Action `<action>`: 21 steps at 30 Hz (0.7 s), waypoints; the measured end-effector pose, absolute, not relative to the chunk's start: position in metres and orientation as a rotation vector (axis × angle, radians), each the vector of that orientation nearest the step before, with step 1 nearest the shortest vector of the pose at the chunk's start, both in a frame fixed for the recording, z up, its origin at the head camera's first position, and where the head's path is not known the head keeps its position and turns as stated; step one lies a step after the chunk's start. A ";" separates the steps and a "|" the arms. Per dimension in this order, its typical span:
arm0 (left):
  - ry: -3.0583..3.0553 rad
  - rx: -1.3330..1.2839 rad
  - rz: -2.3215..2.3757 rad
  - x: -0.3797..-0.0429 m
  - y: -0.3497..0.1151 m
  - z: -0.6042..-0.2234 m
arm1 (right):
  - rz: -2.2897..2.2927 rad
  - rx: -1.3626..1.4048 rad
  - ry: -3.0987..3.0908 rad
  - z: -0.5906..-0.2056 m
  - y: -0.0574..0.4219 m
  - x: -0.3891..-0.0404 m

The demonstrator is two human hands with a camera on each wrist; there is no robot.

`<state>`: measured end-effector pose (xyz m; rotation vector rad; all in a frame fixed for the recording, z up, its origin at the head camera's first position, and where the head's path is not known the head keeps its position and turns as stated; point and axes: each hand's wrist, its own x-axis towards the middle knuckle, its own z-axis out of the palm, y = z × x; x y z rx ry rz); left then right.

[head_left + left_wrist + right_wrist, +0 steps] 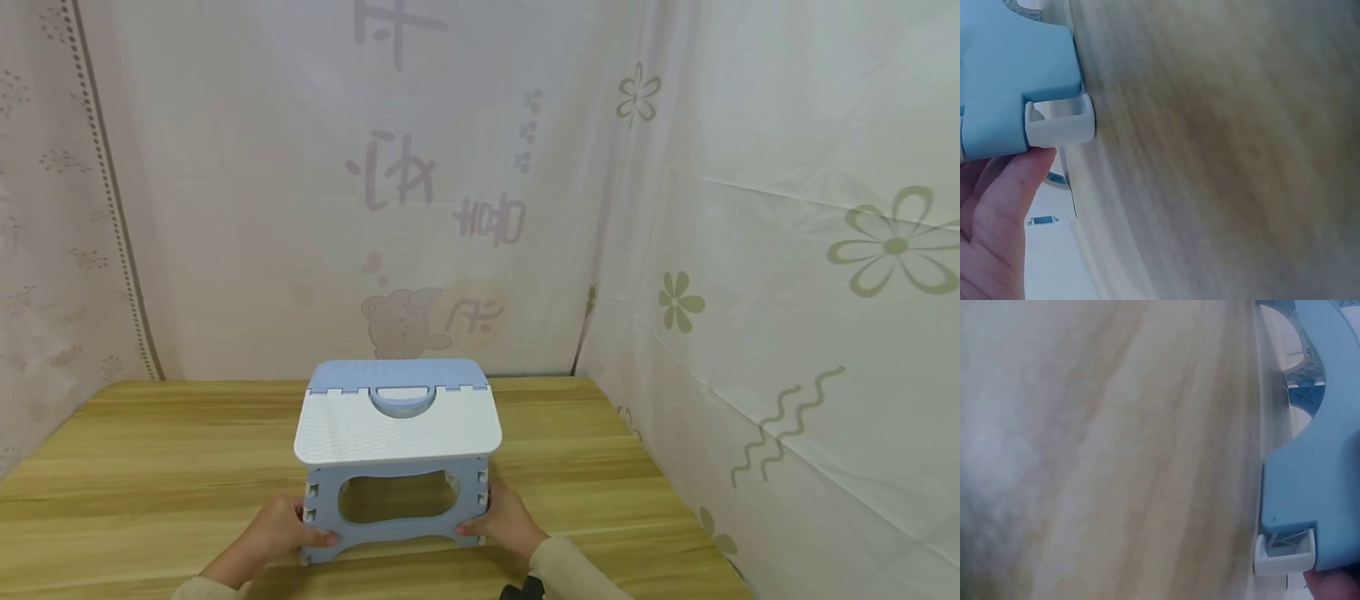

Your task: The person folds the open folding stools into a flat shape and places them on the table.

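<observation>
A folding step stool (pixel 397 429) stands unfolded on the wooden table, with a white and light blue top, a blue carry handle in the middle and a blue front leg panel with an oval opening. My left hand (pixel 279 529) grips the lower left side of that panel, its thumb across the front. On the opposite side my right hand (pixel 504 518) holds the lower right edge, thumb on the front face. In the left wrist view, fingers (pixel 1007 206) lie against the blue leg (pixel 1029 69) beside its white foot. A fingertip (pixel 1334 586) shows by the leg in the right wrist view.
The wood-grain table (pixel 150 467) reaches back to a printed curtain (pixel 262 208). Another curtain with green flowers (pixel 787 292) hangs along the right side, close to the table edge. A small black object (pixel 522 590) sits by the right sleeve.
</observation>
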<state>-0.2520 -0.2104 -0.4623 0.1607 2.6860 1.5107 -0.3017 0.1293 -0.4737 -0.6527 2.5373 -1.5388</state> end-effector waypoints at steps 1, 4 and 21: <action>2.682 0.156 1.512 -0.252 -0.210 -0.462 | -1.540 -0.650 2.533 -0.473 0.130 -0.301; 2.667 0.144 1.518 -0.252 -0.210 -0.463 | -1.553 -0.641 2.516 -0.472 0.130 -0.300; 2.651 0.155 1.514 -0.257 -0.215 -0.469 | -1.591 -0.657 2.487 -0.474 0.131 -0.304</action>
